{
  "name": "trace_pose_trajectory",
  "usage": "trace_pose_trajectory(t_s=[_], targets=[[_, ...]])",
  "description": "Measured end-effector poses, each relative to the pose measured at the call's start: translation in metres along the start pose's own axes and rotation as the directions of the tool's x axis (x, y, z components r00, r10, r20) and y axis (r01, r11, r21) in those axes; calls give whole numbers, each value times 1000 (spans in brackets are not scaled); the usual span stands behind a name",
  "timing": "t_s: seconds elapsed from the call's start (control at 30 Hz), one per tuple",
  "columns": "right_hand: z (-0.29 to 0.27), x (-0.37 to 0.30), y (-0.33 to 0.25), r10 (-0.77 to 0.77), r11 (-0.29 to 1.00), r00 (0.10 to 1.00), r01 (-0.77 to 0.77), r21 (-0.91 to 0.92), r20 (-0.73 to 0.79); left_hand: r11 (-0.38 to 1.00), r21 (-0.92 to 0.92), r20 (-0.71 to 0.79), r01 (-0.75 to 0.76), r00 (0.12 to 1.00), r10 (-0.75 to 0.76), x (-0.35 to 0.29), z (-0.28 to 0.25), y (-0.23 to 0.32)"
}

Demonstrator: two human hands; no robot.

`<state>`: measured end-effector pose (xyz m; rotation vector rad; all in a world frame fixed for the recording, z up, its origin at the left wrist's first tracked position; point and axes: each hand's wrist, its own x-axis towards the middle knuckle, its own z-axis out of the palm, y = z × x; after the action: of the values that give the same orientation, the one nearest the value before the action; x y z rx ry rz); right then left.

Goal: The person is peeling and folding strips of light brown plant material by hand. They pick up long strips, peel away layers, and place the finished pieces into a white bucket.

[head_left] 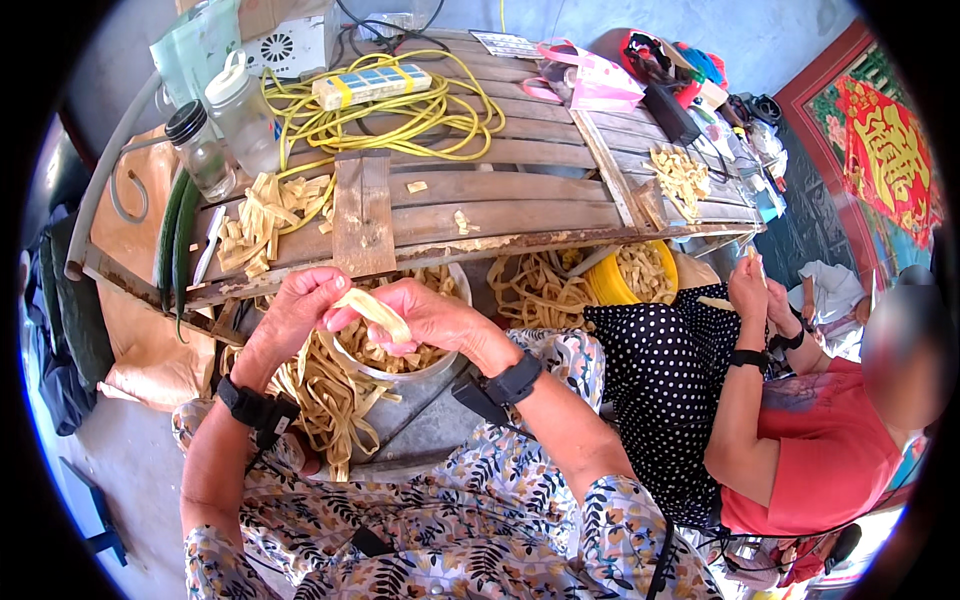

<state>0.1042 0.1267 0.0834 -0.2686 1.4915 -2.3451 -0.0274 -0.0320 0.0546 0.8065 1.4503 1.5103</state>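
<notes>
In front of the table edge, both of my hands are closed on a pale yellow, flat strip (374,309), perhaps dried vegetable. My left hand (305,305) pinches near its upper end. Fingers of my right hand (428,314) wrap round it from the other side, and its free end curls over them. Directly below is a white tub (400,374) of short cut pieces (432,283). Long tan strips (335,400) hang in a tangled heap beside the tub, under my left forearm.
On the slatted table (500,190) are a piece pile (262,225), coiled yellow cable (455,100), a power strip (372,86), jars (243,110) and cucumbers (175,235). At right, a co-worker in a red shirt (825,440) sits near a yellow bucket (606,280), hands raised.
</notes>
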Motion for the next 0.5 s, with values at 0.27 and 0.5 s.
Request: trace_pose_trajectory(t_s=[0.27,0.5], targets=[[2,6,-4,-44,982,981,7,-189,-191,977,-175,175,122,980,-91,-3,14,-6],[1,9,15,-207,834,876,-75,-547,-436,860,-426,333,280,933,-139,3,30,-38]])
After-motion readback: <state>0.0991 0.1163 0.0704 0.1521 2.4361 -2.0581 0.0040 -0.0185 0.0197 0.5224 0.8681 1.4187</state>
